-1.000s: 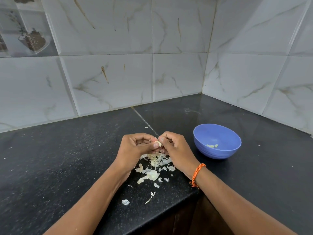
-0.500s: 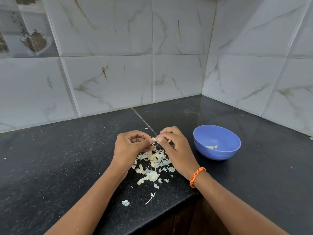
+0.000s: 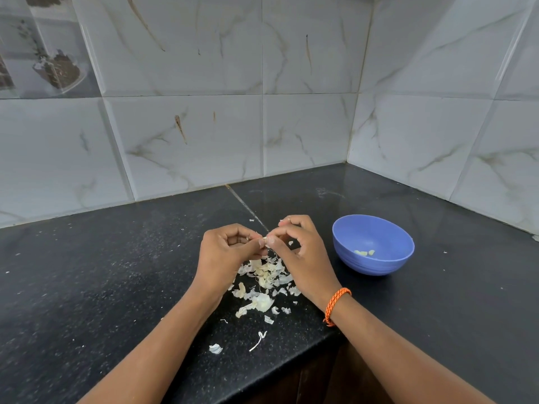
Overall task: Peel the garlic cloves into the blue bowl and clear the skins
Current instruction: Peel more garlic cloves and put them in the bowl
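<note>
Both hands have lifted slightly toward the frame centre since a second ago, clear of the skin pile. Left hand and right hand meet fingertip to fingertip, each pinching one garlic clove between thumb and curled fingers; the clove is mostly hidden, only a pale sliver showing. Loose garlic skins lie heaped on the black countertop directly below the hands, with stray flakes trailing toward the lower edge. Blue bowl sits right of centre, near the right hand, holding a few peeled pieces, count unclear. Orange bracelet circles the right wrist. Marble-patterned wall tiles fill the upper frame.
</note>
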The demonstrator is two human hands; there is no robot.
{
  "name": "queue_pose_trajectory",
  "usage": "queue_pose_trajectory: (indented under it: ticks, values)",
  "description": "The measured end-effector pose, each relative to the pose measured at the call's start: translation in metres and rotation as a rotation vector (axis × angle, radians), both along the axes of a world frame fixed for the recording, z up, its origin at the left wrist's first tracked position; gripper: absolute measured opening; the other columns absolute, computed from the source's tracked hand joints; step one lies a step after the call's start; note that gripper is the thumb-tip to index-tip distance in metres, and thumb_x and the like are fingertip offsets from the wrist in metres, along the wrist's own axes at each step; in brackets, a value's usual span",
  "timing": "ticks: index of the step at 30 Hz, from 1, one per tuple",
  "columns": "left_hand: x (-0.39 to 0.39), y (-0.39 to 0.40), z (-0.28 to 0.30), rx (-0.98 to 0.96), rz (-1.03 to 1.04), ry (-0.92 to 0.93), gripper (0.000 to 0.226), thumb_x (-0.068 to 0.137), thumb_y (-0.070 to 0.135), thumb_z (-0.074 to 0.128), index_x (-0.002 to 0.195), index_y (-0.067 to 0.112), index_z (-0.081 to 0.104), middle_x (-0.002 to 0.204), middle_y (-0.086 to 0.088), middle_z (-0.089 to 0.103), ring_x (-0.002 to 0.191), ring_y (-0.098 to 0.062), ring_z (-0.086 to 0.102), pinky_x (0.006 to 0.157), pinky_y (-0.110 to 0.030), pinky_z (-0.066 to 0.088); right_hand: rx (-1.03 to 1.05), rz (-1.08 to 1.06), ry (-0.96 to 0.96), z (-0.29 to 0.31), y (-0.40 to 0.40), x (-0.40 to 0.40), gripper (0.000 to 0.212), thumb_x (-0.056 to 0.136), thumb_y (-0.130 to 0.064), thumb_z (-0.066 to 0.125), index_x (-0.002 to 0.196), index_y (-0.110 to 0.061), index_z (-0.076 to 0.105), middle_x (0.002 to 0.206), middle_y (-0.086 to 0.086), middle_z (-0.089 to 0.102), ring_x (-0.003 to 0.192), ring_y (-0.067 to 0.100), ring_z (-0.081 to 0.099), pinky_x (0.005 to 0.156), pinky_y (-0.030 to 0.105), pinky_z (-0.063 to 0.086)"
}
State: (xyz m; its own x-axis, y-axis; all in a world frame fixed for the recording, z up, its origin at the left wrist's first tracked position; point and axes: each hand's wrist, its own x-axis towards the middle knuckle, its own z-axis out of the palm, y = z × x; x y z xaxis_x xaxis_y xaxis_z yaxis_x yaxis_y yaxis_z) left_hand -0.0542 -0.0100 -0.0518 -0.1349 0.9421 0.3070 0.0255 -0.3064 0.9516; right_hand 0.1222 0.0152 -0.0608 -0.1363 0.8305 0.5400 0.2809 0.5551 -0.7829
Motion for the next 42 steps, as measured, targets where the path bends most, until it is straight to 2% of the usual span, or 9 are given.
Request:
queue_pose_trajectory:
  ticks: [5,11,14,17,23,30,35,39,42]
  values:
    - [0.005,-0.004,0.002,-0.035,-0.048,-0.104,0.009,0.091,0.005,0.083,0.095,-0.003,0.08,0.088,-0.024,0.08,0.087,-0.04,0.081,0.084,-0.042,0.068,-0.067,0.02,0.114,-0.006,0.007,0.001,0.01,0.099,-0.022,0.074,0.091,-0.021,0.08,0.118,-0.011,0.059,0.118,0.014,0.061,0.093,0.044,0.057]
    - [0.005,-0.003,0.0,-0.077,-0.055,-0.173,0.011,0.091,0.003,0.082,0.096,-0.006,0.08,0.09,-0.027,0.079,0.088,-0.042,0.08,0.083,-0.04,0.068,-0.156,0.061,0.214,-0.005,0.004,-0.002,0.016,0.105,-0.014,0.066,0.098,-0.014,0.081,0.12,-0.003,0.063,0.093,0.01,0.065,0.068,0.028,0.057]
    - [0.004,-0.002,-0.001,-0.052,-0.027,-0.108,0.007,0.093,0.005,0.082,0.096,-0.002,0.08,0.088,-0.023,0.08,0.084,-0.042,0.08,0.082,-0.046,0.068,-0.121,0.053,0.11,-0.004,0.005,0.002,0.028,0.102,-0.002,0.064,0.105,-0.025,0.081,0.124,-0.007,0.057,0.101,0.011,0.065,0.078,0.031,0.061]
    - [0.003,0.0,-0.002,-0.015,0.037,0.016,0.004,0.091,0.011,0.085,0.091,0.011,0.081,0.082,-0.014,0.079,0.073,-0.035,0.079,0.065,-0.038,0.061,-0.111,0.043,0.001,-0.006,0.006,0.005,0.05,0.099,0.007,0.06,0.118,-0.034,0.08,0.125,-0.015,0.057,0.105,0.009,0.065,0.09,0.028,0.058]
    - [0.001,0.0,-0.002,-0.005,0.04,0.096,0.01,0.086,0.012,0.09,0.086,0.015,0.081,0.081,-0.007,0.078,0.066,-0.038,0.075,0.052,-0.021,0.047,-0.105,0.075,0.065,0.001,0.0,0.005,0.013,0.1,-0.011,0.071,0.103,-0.016,0.083,0.087,-0.002,0.079,0.074,0.016,0.073,0.067,0.026,0.057]
    - [0.002,0.0,-0.003,-0.006,-0.013,0.143,0.012,0.084,0.011,0.092,0.09,0.012,0.082,0.077,-0.007,0.078,0.06,-0.02,0.071,0.052,-0.018,0.047,-0.12,0.128,0.01,0.011,-0.003,0.02,0.012,0.097,-0.01,0.077,0.106,-0.014,0.083,0.092,-0.002,0.082,0.084,0.021,0.078,0.076,0.036,0.066]
    - [0.006,-0.001,-0.008,0.049,-0.018,0.24,0.009,0.09,0.017,0.088,0.091,0.024,0.083,0.08,-0.001,0.079,0.059,-0.018,0.072,0.055,-0.021,0.049,-0.053,0.064,-0.164,0.014,-0.006,0.026,0.007,0.096,-0.014,0.078,0.098,-0.018,0.084,0.086,-0.005,0.08,0.077,0.016,0.078,0.076,0.036,0.067]
    - [0.002,0.003,-0.012,0.13,0.132,0.57,0.021,0.097,0.032,0.078,0.111,0.048,0.08,0.085,0.019,0.077,0.069,-0.009,0.067,0.063,-0.028,0.051,-0.02,-0.054,-0.369,0.015,-0.001,0.036,0.008,0.096,-0.017,0.079,0.089,-0.019,0.082,0.074,-0.012,0.075,0.069,0.006,0.072,0.075,0.029,0.063]
    - [-0.001,0.005,-0.014,0.13,0.222,0.675,0.016,0.097,0.035,0.077,0.103,0.049,0.08,0.091,0.022,0.071,0.075,-0.002,0.06,0.065,-0.025,0.043,-0.005,-0.07,-0.588,0.011,-0.001,0.038,0.019,0.101,-0.019,0.072,0.084,-0.026,0.077,0.069,-0.017,0.065,0.069,0.005,0.064,0.073,0.03,0.056]
